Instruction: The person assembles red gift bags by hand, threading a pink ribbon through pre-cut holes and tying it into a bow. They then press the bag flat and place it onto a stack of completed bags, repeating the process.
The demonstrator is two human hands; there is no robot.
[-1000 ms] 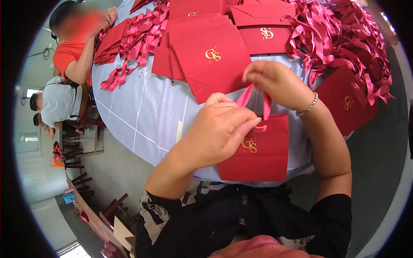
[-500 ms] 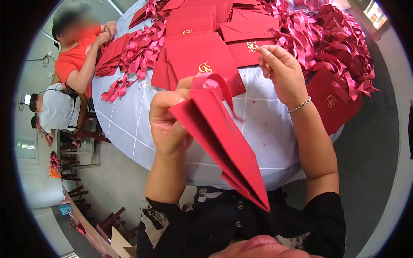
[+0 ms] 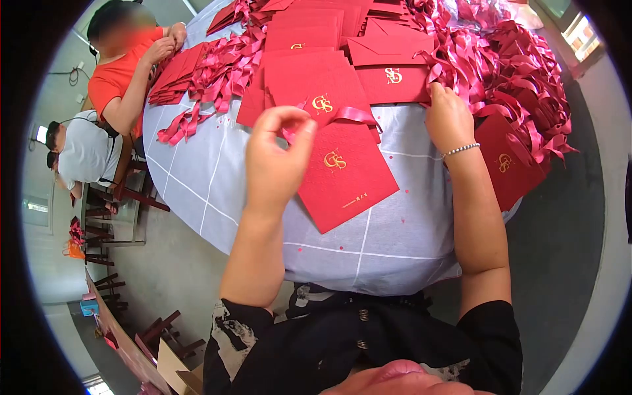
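My left hand [image 3: 280,155] is closed in a pinch at the upper left edge of a small red paper bag [image 3: 349,187] with a gold monogram. The bag's pink ribbon [image 3: 355,115] loops over its top, and part of it shows between my thumb and fingers. My right hand [image 3: 449,122], a beaded bracelet on its wrist, has its fingers pinched together on a ribbon [image 3: 432,71] at the near edge of the ribbon pile [image 3: 461,62]. Beside those fingertips lies a red envelope [image 3: 395,82] with a gold monogram.
Stacks of red envelopes [image 3: 303,72] cover the middle of the cloth-covered table [image 3: 217,164]. At the right, ribboned bags [image 3: 507,158] are heaped up. Across to the left, a person in an orange shirt [image 3: 112,85] works by more bags, with a person in white [image 3: 89,151] behind.
The red bag has turned from edge-on near my chest to front-up farther over the table. My left hand moved with it; my right hand shifted right and down to the ribbon pile.
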